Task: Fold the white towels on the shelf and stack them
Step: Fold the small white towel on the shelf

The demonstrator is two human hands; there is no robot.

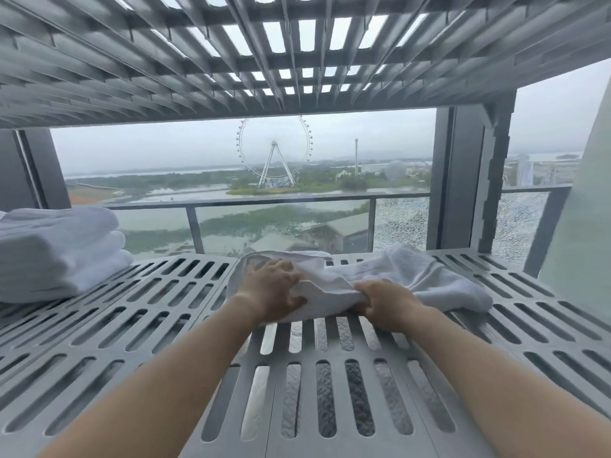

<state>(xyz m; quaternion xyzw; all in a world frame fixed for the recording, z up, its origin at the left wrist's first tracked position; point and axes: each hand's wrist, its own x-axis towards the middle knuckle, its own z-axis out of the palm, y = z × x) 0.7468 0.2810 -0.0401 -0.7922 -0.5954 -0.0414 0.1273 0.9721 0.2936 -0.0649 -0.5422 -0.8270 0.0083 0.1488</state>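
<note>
A crumpled white towel (406,276) lies across the middle of the grey slotted shelf (139,325). My left hand (271,289) grips the towel's left part, fingers curled over a fold and thumb underneath. My right hand (383,304) grips the towel's near edge just right of centre. The towel's right end spreads loose on the shelf. A stack of folded white towels (56,249) sits at the shelf's far left, apart from both hands.
Another slotted shelf (231,61) hangs close overhead. A grey upright post (463,180) stands at the back right, and a pale panel (582,226) closes the right side. Behind the shelf are a window and a balcony railing (264,201).
</note>
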